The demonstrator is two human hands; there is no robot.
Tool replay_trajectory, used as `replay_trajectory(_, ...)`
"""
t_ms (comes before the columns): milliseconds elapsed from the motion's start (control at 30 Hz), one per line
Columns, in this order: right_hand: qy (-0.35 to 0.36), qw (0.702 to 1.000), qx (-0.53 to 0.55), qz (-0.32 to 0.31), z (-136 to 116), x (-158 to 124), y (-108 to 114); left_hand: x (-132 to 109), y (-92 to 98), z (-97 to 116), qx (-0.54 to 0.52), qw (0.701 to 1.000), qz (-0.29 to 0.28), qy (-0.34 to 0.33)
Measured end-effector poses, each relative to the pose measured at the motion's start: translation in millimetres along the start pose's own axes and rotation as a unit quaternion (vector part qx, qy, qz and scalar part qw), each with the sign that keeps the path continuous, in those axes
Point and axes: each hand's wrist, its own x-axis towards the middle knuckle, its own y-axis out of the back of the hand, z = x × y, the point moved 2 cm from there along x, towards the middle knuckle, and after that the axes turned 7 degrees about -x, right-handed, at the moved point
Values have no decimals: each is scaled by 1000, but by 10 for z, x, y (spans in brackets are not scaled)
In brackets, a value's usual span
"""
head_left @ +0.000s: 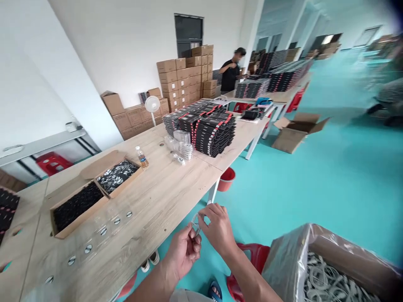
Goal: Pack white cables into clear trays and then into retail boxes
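Long room with a teal floor and white walls fills the head view. From lower left toward the upper middle of the frame runs a wooden bench [163, 197], and behind it, at upper middle, stand stacked cardboard cartons [182, 79] and a white pedestal fan [152, 105]. Near the far end of the bench, a co-worker [229, 71] in a black shirt stands with both hands raised at the chest.

On the middle of the bench lies a large stack of black boxes with red stripes [214, 134], with bundles of white cable [185, 151] just beside it. At left there are two cardboard trays [75, 209], and a row of small round discs [102, 231] lies near the bench edge.

At bottom centre, the person's two hands are held just off the bench edge. Between them is a small loop of thin white cable [195, 224], and its long axis stands almost upright, a little tilted. It sits closer to the right hand [218, 228], which is clenched and pinches the loop with thumb and fingers. The left hand [182, 251] is half curled just under the loop, but I cannot tell if it really grips it. At lower right, a carton lined with clear plastic [283, 268] holds a mass of white cables [333, 281]; this carton lies on the right hand's side, with a red plastic stool [252, 260] partly between.
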Motion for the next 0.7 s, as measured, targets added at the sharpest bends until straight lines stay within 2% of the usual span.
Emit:
replay_trajectory(67,8,997,76,12,-1,48,-35,3,93,-51,7,999,34,-25)
replay_trajectory(167,-14,980,200,-9,19,138,-131,-29,230,-100,-24,997,56,-50)
replay_trajectory(267,-130,937,324,-25,28,200,-327,-115,297,-33,-107,991,14,-80)
replay_trajectory(333,-225,872,425,-86,-51,187,-525,-175,311,64,-148,984,-26,-95)
replay_trajectory(433,-298,717,571,-269,-332,115,-838,-194,357,216,-156,981,-49,-99)
replay_trajectory(467,-312,671,603,-298,-422,105,-918,-174,393,265,-149,983,-47,-97)
replay_trajectory(500,-328,640,627,-299,-485,115,-984,-145,444,320,-135,985,-43,-96)
replay_trajectory(533,-343,626,644,-275,-516,146,-1040,-109,513,386,-112,988,-35,-99)
replay_trajectory(567,-355,624,653,-241,-513,193,-1087,-72,603,473,-67,991,-21,-113)
replay_trajectory(600,-362,632,653,-211,-482,251,-1128,-38,718,588,20,989,11,-144)
replay_trajectory(633,-366,643,645,-193,-428,311,-1166,-10,856,732,140,971,60,-185)
replay_trajectory(667,-368,656,631,-188,-361,367,-1204,9,1010,905,270,928,118,-228)
replay_trajectory(700,-369,667,617,-195,-290,413,-1243,20,1173,1099,409,853,183,-268)
